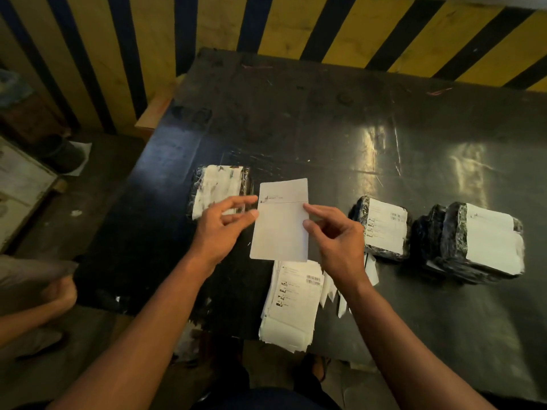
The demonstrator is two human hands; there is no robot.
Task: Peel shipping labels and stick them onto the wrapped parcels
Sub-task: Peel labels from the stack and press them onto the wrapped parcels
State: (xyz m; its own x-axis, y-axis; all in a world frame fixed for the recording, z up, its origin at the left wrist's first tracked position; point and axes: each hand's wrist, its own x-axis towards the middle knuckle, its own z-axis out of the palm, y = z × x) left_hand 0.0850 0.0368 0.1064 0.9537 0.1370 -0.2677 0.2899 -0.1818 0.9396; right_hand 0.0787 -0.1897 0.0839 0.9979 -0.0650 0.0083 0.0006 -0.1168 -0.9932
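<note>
Label [279,223] held up over worktop [325,119].
Left grip [220,229] and right grip [336,235] both pinching label edges; stack [291,303] below, parcels beside.

Dim, warm light falls from above, throwing streaky glare on the dark table [414,149] beyond and right of the fingers [313,210], while motion blur softens the left hand [220,229] and wide-angle distortion bends the edges.

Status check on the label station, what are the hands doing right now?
Left hand and right hand pinch one label sheet above the label stack. Three wrapped parcels already labelled. Nothing in the way.
</note>
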